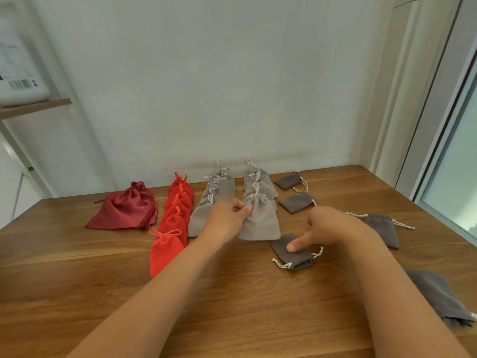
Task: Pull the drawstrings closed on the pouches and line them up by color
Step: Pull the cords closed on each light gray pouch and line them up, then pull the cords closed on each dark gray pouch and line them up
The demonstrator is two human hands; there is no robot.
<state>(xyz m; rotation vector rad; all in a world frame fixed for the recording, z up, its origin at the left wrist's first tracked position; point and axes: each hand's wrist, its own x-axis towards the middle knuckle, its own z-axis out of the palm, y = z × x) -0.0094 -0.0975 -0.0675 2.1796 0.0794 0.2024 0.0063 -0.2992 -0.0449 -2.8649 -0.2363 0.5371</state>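
- Currently my feed shows both hands working apart over the wooden table (103,293), each on its own pouch.
- My left hand (227,218) pinches the left edge of the front light grey pouch (260,223), thumb and fingertips curled onto the fabric; its neck is gathered and its cords are looped.
- My right hand (327,226) lies lower right of it, index finger straight and pressing on the small dark grey pouch (294,251), which lies flat with a white cord poking out on either side of its mouth.
- That light grey pouch heads the right light grey column (259,184), which runs up toward the wall; the left light grey column (206,210) lies just beside it, partly behind my left hand.
- Left of those runs the bright red column (178,202), overlapping, necks cinched; the nearest red pouch (165,254) sits at its lower end.
- Further left lies the dark red satin stack (124,210), mouth drawn in.
- Other dark grey pouches are scattered right of centre: two near the wall (289,180) (296,201), one toward the right edge (382,228) with cords spread, and a flat dark grey pile (436,293) at lower right.
- Every pouch looks flat, but I cannot tell whether any holds something.
- A white box (20,73) rests on a shelf (36,105) at upper left.
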